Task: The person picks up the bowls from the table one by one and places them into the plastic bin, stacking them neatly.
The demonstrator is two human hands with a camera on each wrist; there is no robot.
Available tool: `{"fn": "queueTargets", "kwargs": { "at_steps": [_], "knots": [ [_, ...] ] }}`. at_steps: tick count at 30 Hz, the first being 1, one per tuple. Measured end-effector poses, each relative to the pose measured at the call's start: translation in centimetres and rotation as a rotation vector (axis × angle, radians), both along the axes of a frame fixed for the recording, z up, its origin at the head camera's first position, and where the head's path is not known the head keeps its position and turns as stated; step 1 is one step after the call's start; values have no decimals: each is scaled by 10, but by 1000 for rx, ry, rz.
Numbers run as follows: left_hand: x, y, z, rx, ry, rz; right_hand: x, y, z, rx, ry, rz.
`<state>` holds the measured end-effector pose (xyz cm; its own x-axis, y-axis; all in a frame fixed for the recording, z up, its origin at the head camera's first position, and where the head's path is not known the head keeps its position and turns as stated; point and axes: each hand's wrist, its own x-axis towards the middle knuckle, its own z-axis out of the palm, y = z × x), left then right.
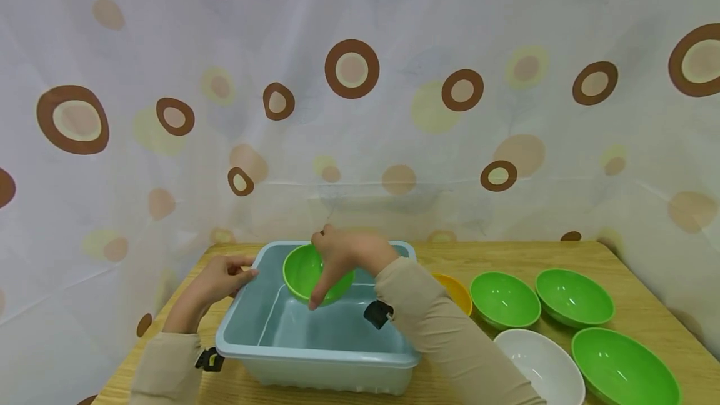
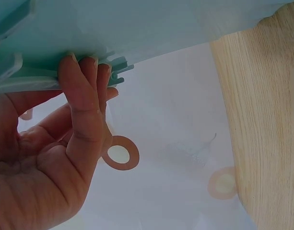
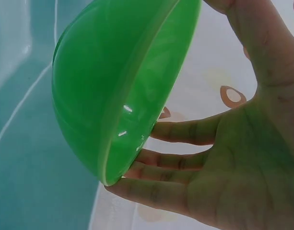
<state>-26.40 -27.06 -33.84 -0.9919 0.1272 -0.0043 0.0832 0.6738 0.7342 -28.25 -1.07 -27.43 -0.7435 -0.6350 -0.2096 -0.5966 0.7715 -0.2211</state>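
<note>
Green bowl [image 1: 302, 272]: at the tub's far half, inside the outline of its rim, hollow side facing the head view. Underside hidden there; cannot tell whether it touches the tub floor.
Right hand [image 1: 345, 255]: grasping the green bowl across its rim, thumb at the near side, fingers at the far side. Grip not released.
Left hand [image 1: 222, 277]: grasping the tub's left rim, thumb uppermost; left wrist view has the fingertips up against the tub's underside. Looks like steadying.
Tub [image 1: 315, 355]: pale blue, upright on the counter [image 1: 562, 254], left of the remaining bowls. No second bowl seen in it, though the right hand and sleeve [image 1: 422, 308] cover part of the far right.
Counter, right side: orange bowl [image 1: 458, 292] just beside the tub, partly behind the sleeve; middle green bowl [image 1: 505, 300] next to it; far right green bowl [image 1: 574, 297] beyond; white bowl [image 1: 542, 364] nearer; near right green bowl [image 1: 625, 367] beside the white one. All hollow side up.
Done: one bowl in hand and at the tub, by my reckoning the only one of six in sight handled at this moment.
Left: green bowl not yet let go; five others on the counter, no hand on them. Judged an early stage, far from finished.
</note>
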Motion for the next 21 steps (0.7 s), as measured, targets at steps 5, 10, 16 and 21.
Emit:
{"fn": "queueTargets", "kwargs": {
  "at_steps": [5, 10, 16, 21],
  "knots": [
    [0, 0, 0, 1, 6, -10, -2, -4, -7, 22, -11, -17],
    [0, 0, 0, 1, 11, -20, -6, -8, -16, 54, -17, -31],
    [0, 0, 1, -5, 8, -14, -8, -12, -25, 69, -44, -42],
    [0, 1, 1, -3, 7, -12, -8, -14, -28, 100, -54, -46]
  ]
}}
